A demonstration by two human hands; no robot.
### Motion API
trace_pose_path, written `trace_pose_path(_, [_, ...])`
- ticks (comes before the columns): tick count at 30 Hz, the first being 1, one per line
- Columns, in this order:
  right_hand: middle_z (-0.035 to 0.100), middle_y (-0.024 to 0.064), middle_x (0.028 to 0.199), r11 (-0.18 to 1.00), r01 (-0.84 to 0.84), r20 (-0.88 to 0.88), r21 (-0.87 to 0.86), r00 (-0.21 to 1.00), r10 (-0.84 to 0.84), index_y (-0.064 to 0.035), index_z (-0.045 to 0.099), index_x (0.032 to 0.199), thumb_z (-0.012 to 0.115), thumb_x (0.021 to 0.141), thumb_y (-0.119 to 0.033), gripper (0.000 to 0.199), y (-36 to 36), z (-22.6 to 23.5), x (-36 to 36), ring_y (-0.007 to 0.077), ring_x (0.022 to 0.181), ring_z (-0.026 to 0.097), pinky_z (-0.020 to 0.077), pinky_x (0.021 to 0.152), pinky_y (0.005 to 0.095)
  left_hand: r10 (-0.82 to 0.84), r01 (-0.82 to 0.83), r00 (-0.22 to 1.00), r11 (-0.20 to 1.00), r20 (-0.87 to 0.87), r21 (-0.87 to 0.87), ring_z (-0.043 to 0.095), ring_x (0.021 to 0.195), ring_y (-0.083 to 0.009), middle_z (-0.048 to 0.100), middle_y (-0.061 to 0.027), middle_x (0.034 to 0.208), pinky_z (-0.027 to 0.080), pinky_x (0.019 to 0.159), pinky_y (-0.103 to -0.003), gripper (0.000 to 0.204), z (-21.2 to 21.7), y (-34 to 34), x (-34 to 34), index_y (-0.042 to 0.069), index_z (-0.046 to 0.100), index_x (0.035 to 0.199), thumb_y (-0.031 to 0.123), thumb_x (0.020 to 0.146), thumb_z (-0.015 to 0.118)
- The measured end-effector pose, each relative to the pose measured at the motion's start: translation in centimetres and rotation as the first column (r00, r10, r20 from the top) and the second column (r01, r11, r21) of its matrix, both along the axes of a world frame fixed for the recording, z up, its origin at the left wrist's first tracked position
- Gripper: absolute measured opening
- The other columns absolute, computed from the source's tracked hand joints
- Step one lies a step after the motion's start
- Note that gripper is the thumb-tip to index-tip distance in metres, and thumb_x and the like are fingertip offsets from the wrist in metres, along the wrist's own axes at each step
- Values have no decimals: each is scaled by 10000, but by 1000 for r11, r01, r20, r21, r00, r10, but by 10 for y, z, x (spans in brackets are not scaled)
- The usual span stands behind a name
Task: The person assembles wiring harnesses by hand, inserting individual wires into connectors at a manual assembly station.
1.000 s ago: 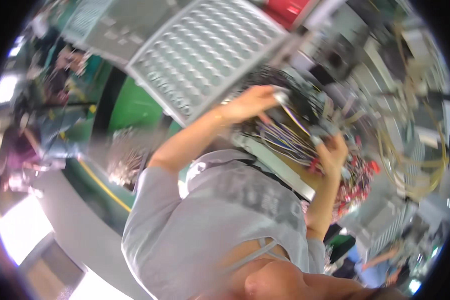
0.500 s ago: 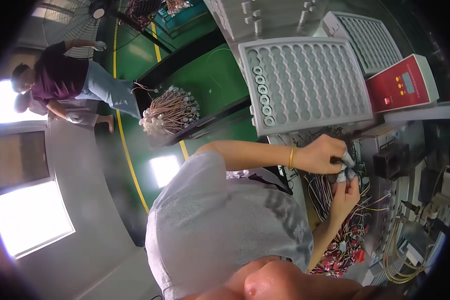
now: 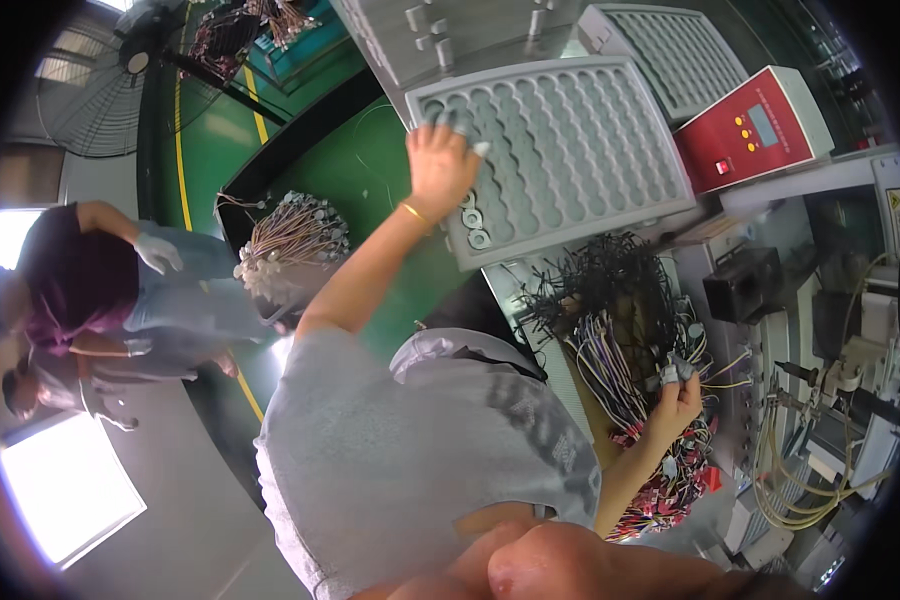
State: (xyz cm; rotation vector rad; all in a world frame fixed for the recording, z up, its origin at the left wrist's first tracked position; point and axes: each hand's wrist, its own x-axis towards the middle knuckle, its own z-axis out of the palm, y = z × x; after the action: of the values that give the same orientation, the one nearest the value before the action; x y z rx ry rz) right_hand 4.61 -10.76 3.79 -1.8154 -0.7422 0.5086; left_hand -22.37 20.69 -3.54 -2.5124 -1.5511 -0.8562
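My left hand point(image 3: 442, 165), with a gold bangle at the wrist and pale covers on the fingertips, reaches over the near-left corner of a grey tray point(image 3: 560, 235) full of round pockets. Its fingers are stretched and apart, with the tips over the tray's left column. Small white ring-shaped parts point(image 3: 475, 220) sit in that column below the hand; the hand hides the pockets under it. My right hand point(image 3: 678, 395) is pinched, its fingertips covered too, above bundles of wires point(image 3: 610, 370). What it pinches is too small and grey to make out.
A red-fronted control box point(image 3: 745, 135) and a second pocketed tray point(image 3: 660, 55) stand beyond the tray. Black cables point(image 3: 610, 280) and red-ended wires point(image 3: 660, 500) pile up near machine fittings point(image 3: 840, 375). A wire bundle point(image 3: 295, 245) lies at left, with co-workers and a fan point(image 3: 135, 65) behind.
My left hand has left my right hand and moved left onto the tray. My right hand stays over the wires. The view has shifted, and a co-worker has turned and moved.
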Motion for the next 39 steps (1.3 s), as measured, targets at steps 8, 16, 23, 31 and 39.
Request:
trace_pose_path(8, [536,-19,773,999,-41,6,-18,999,42,24,562,908,492,805,-39,139,15,16,-11,54,657,443,366,591,183,3,-5,999,999,-49,-38,456,918,-296,562,-111,837,293,851,-444,125,-1,23,-19,63,594,674,181,638,571])
trace_pose_path(16, [592,50,881,995,-39,70,-92,997,45,24,577,985,531,811,-57,197,-2,3,-1,125,814,516,403,759,233,175,752,510,385,842,-535,583,686,-128,609,-74,915,478,563,-289,307,68,-55,64,51,536,1148,77,842,545])
trace_pose_path(23, [565,-4,810,996,-89,85,8,992,88,17,597,952,549,817,-63,164,27,37,-16,57,696,481,393,607,186,12,894,442,-80,897,-440,546,700,-57,605,-1,853,462,581,-212,342,86,-132,135,70,542,1150,81,809,571])
trace_pose_path(31, [527,-29,639,997,-57,-120,61,991,64,-3,586,833,568,792,-77,86,16,26,-2,25,567,438,359,496,195,104,904,385,-244,917,-352,564,797,-73,587,-47,1041,495,608,-198,402,67,-160,160,10,477,1195,21,806,578])
trace_pose_path(39, [494,-35,600,990,-90,-51,107,994,95,-7,566,763,588,760,-43,42,5,6,4,15,546,393,327,467,199,52,920,343,-220,938,-325,558,810,-62,581,-38,1069,491,652,-196,405,65,-172,162,7,485,1195,-13,800,574])
